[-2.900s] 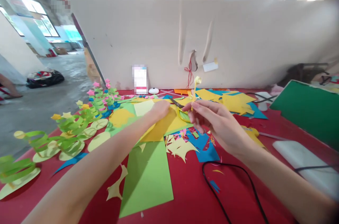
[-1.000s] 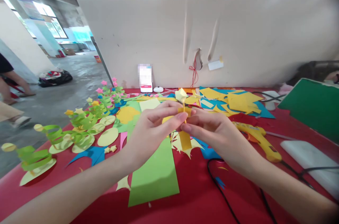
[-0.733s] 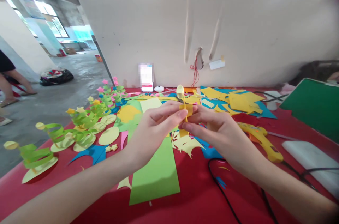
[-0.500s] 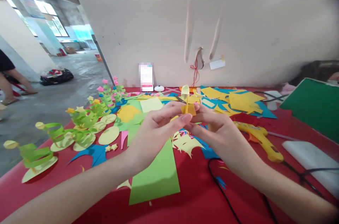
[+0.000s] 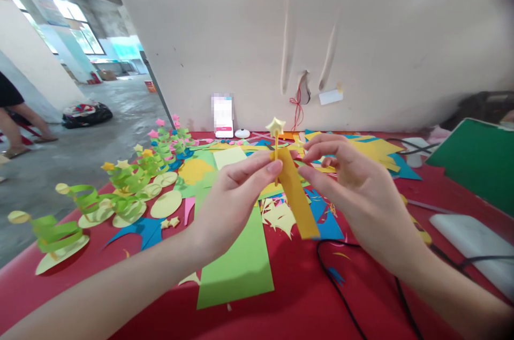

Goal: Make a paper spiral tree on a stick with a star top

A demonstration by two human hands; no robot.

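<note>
My left hand (image 5: 228, 201) pinches a thin yellow stick topped with a pale yellow paper star (image 5: 276, 126), together with the upper end of an orange-yellow paper strip (image 5: 297, 201). The strip slants down toward me, its lower end free over the table. Just right of it, my right hand (image 5: 361, 201) has its thumb and fingers apart and holds nothing. Beneath the hands lie a light green paper sheet (image 5: 236, 276) and pale yellow paper scraps (image 5: 279, 217).
Finished-looking green paper spirals on round bases (image 5: 60, 238) line the table's left side. A phone (image 5: 223, 118) leans on the white panel. On the right are a partly hidden yellow glue gun (image 5: 421, 232), black cables (image 5: 341, 281) and a green board (image 5: 477, 163).
The orange-yellow strip now hangs extended toward me, and the star faces me upright. My right hand has moved right, away from the strip, its fingers spreading. The left hand keeps its pinch.
</note>
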